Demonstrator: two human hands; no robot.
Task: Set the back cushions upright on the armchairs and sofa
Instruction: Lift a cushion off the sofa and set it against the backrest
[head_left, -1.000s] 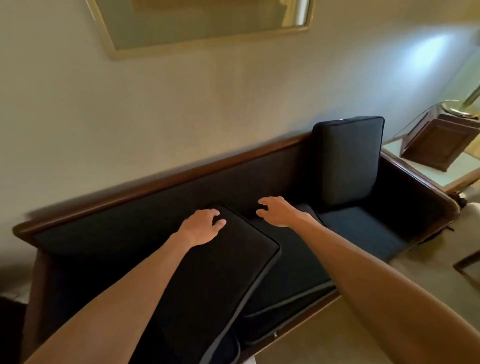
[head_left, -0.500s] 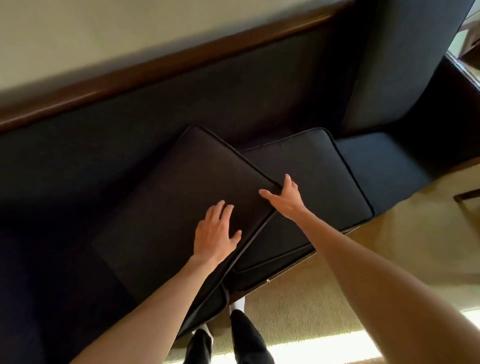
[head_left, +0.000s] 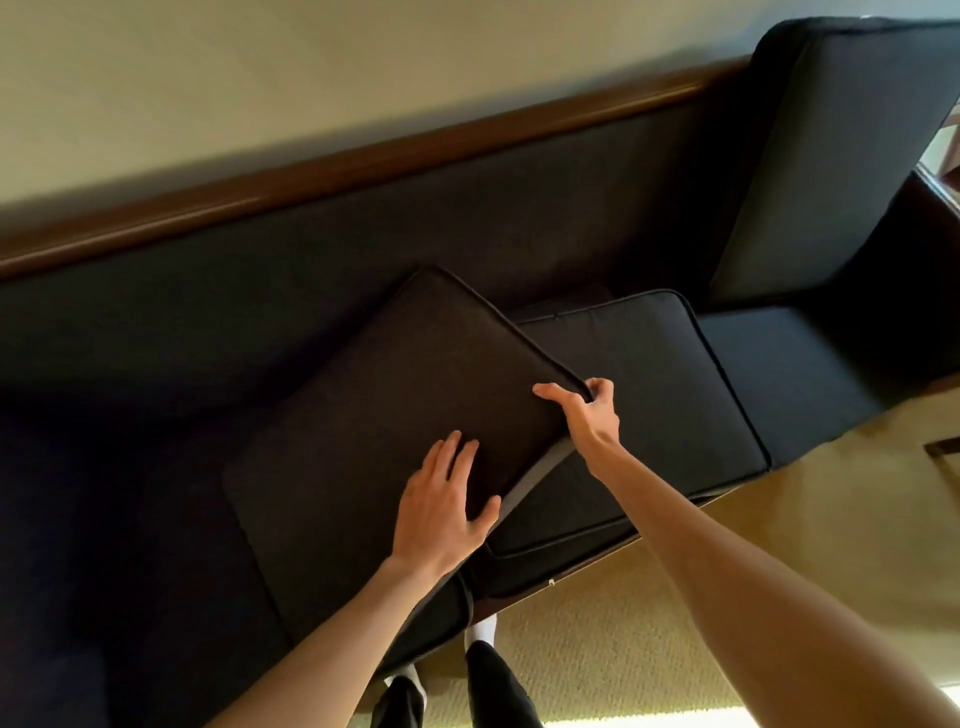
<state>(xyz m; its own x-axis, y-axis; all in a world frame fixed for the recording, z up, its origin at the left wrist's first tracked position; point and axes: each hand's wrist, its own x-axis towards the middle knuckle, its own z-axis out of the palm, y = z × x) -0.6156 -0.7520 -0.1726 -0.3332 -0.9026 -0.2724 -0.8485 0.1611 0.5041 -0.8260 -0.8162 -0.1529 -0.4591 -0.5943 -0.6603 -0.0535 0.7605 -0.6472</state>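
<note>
On sofa (head_left: 363, 249): 3 cushions (head_left: 395, 415), 2 hands (head_left: 441, 509).

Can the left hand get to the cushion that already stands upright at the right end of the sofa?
Probably not as things stand. The left hand presses flat on the tilted cushion, and the upright cushion stands far to the right, beyond the right hand and its arm. The person would likely need to step sideways.

Bare forearms, black shoes (head_left: 501, 680), white sock (head_left: 480, 631)
</note>
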